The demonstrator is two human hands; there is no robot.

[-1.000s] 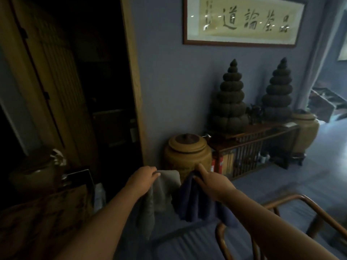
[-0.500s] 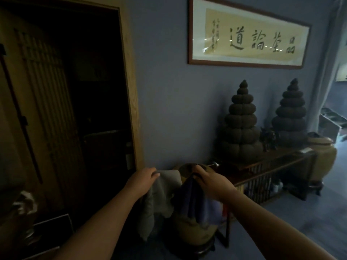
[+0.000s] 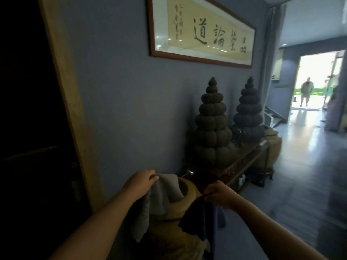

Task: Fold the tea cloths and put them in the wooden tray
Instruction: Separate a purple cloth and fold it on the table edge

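Note:
My left hand [image 3: 139, 182] is closed on a grey tea cloth [image 3: 161, 196], which hangs limp below it at the bottom centre of the head view. To its right, my right hand [image 3: 218, 194] grips a dark blue tea cloth [image 3: 202, 220] that also hangs down unfolded. Both hands are held out in front of me at about the same height, a short way apart. No wooden tray is in view.
A lidded clay jar [image 3: 180, 218] stands just behind the cloths against the blue wall. Right of it, a low wooden console [image 3: 242, 164] carries two stacked tower ornaments [image 3: 213, 128]. A wooden door frame [image 3: 65, 102] is at left. Far right, a person [image 3: 306, 91] stands in a bright doorway.
My view has swung up and to the right, bringing the bright doorway into sight; the chair and left cabinet dropped out. Both hands keep their cloths, the right one now slightly lower.

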